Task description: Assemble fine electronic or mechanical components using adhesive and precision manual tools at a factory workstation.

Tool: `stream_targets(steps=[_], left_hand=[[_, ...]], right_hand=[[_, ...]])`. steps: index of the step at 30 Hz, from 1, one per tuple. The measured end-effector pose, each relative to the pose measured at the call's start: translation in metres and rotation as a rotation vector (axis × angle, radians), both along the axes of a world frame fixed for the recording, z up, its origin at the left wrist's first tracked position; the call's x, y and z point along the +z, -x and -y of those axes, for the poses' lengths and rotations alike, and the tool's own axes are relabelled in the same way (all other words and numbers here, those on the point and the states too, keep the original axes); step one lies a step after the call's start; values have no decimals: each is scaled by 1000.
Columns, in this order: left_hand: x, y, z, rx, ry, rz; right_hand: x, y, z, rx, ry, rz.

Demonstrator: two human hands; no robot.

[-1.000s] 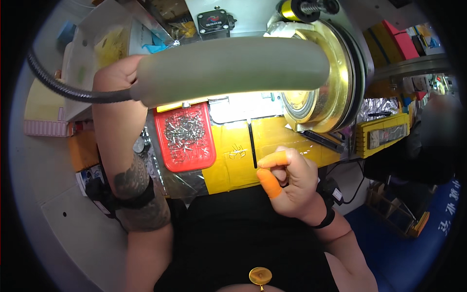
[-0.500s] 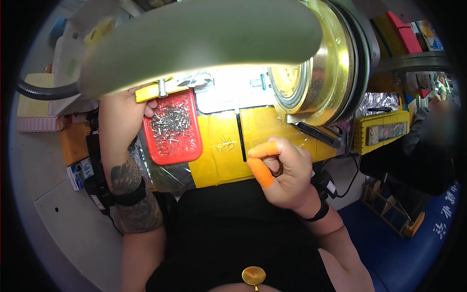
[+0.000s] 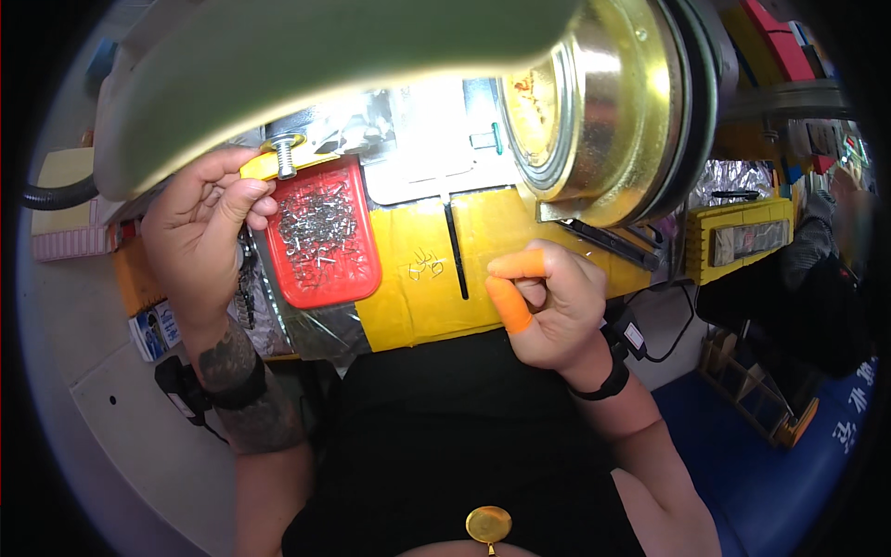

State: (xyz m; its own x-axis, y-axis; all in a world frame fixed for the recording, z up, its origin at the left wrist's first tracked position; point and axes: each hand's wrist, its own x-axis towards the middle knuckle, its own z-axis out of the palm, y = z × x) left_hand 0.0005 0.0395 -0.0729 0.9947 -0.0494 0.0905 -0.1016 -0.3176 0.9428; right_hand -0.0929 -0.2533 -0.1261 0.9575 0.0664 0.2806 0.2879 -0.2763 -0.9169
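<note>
Left hand, fingers curled, touches the red tray of pins; right hand, fingertips pinched together, hovers well right.

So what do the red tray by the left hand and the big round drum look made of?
The red tray looks like moulded plastic: uniform matte red with rounded corners. It holds small silvery, probably metal parts. The round drum looks like polished, brass-coloured metal, going by its mirror-like glare.

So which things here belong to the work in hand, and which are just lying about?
In hand: left hand at red tray of small metal parts; right hand with orange finger cots; yellow work plate.
Lying about: yellow box; brass drum; grey hose.
</note>
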Motion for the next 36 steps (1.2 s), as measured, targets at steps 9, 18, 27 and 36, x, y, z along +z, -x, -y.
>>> stream_targets(steps=[9, 18, 27, 36], left_hand=[[-2, -5, -4, -42, -10, 101], [-9, 38, 20, 222, 17, 153], [-19, 62, 72, -284, -657, 291], [-18, 66, 84, -303, -711, 227]], right_hand=[[-3, -3, -4, 25, 30, 107], [-3, -5, -3, 74, 18, 124], [1, -4, -1, 47, 73, 60], [-6, -5, -1, 38, 60, 104]])
